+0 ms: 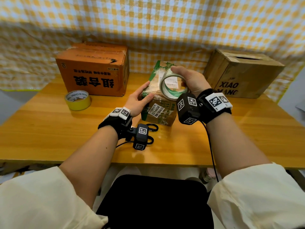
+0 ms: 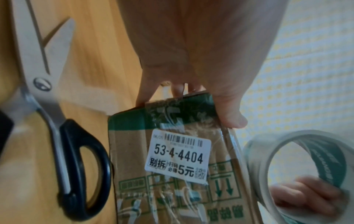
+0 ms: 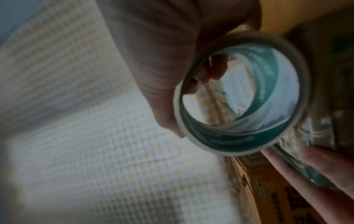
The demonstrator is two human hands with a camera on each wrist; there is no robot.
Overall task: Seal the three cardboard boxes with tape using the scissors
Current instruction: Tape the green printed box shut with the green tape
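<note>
A small brown-and-green box stands mid-table, with old clear film on it. My left hand lies on its near-left top corner, fingers straight, thumb on the side face. My right hand grips a clear tape roll with a green core, held just above the box top. The roll fills the right wrist view, blurred. Black-handled scissors lie on the table left of the box, mostly hidden under my left wrist in the head view. An orange box stands back left, a brown box back right.
A yellow tape roll sits in front of the orange box. The wooden table ends at a checked cloth backdrop. The brown box's top flaps gape open. My lap and a black chair lie below the near edge.
</note>
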